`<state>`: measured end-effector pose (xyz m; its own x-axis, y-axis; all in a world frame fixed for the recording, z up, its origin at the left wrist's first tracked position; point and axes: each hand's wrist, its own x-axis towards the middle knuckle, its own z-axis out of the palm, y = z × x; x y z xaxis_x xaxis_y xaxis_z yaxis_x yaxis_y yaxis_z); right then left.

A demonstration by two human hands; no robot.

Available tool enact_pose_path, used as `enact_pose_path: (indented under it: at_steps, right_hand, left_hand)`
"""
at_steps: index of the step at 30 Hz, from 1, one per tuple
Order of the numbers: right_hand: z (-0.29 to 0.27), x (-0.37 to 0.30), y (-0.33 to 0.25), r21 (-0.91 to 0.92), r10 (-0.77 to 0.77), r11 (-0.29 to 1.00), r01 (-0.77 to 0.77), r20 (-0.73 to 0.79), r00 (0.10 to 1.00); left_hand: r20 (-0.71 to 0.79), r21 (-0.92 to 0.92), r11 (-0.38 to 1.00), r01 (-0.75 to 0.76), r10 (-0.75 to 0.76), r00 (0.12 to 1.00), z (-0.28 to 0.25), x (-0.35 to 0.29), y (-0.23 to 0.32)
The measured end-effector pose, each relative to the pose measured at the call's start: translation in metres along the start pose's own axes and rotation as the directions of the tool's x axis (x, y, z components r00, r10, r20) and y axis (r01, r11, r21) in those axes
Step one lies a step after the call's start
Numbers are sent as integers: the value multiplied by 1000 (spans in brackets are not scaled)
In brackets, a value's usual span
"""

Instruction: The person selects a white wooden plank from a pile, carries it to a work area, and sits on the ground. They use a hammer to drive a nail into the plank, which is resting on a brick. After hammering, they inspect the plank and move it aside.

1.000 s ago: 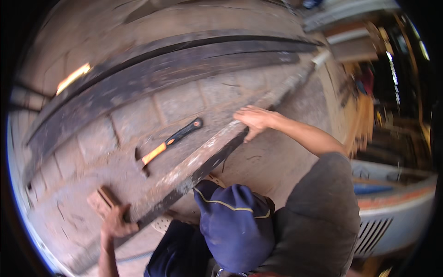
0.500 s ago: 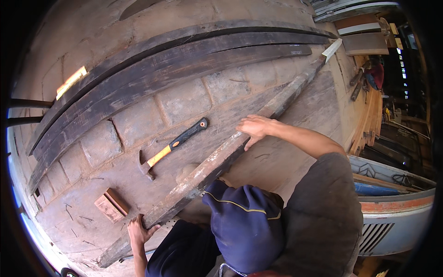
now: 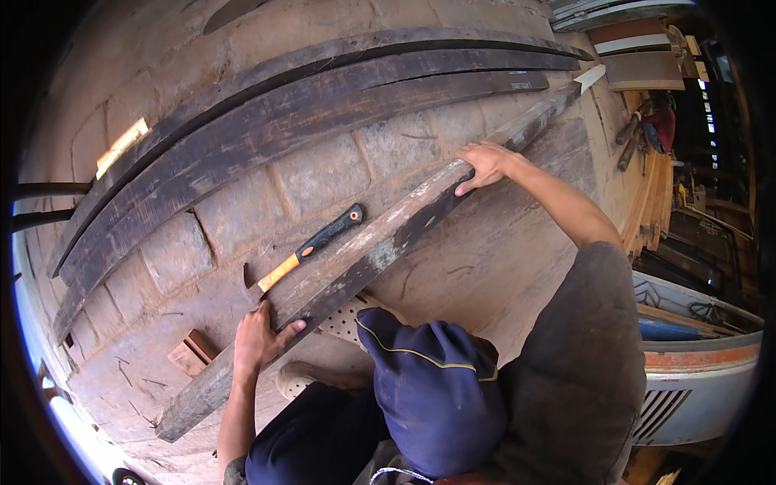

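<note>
A long, worn wooden beam (image 3: 388,242) runs slantwise from lower left to upper right, with pale patches on its upper face. My left hand (image 3: 257,333) grips the beam toward its near end, thumb on my side and fingers over the far edge. Farther along, my right hand (image 3: 487,164) is wrapped over the same beam. Just beyond the beam lies a claw hammer (image 3: 305,250) with a black and yellow-orange handle; its head is close to my left fingers and partly hidden. A small reddish-brown wooden block (image 3: 192,352) sits left of my left hand.
Several dark planks (image 3: 323,101) lie across the paved ground beyond the hammer. Loose nails (image 3: 123,370) are scattered at the left. A perforated clog (image 3: 343,323) shows beneath the beam. At the far right are lighter boards (image 3: 651,206) and a white-and-orange vehicle panel (image 3: 695,364).
The beam has shifted away from me, toward the hammer. My left hand has moved farther up along it, and my right hand has slid toward the upper right. The hammer stays put.
</note>
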<state>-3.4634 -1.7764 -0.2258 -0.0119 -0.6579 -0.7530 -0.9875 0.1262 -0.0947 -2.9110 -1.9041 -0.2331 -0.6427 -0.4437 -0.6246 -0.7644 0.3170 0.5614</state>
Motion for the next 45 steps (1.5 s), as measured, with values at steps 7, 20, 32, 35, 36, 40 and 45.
enact_pose_path:
  at_steps: [7, 20, 32, 35, 36, 40, 45]
  right_hand:
    - [-39, 26, 40, -126, 49, 991, -47, 10, 999]
    - [-9, 20, -88, 68, -89, 994, 88, 4, 996]
    - [47, -1, -91, -173, -58, 984, -30, -481, 875]
    - [67, -4, -90, -156, 3, 980, -120, -599, 801]
    - [74, -4, -91, -150, 21, 977, -149, -631, 775]
    - [86, -4, -121, -181, 51, 951, -252, -709, 704]
    - [87, -16, -115, -185, 41, 949, -255, -730, 682]
  left_hand:
    - [-61, 9, 999, -53, 54, 997, 8, 46, 17]
    - [-13, 88, 957, -277, 280, 960, 16, 56, 5]
    - [-452, 487, 838, -248, 485, 749, 72, 43, 5]
    - [-526, 576, 791, -207, 553, 646, 64, 38, 0]
    - [-538, 607, 771, -193, 577, 615, 61, 38, -2]
    - [-579, 670, 728, -147, 636, 509, 67, 37, -10]
    - [-591, 716, 690, -104, 679, 435, 65, 38, 4]
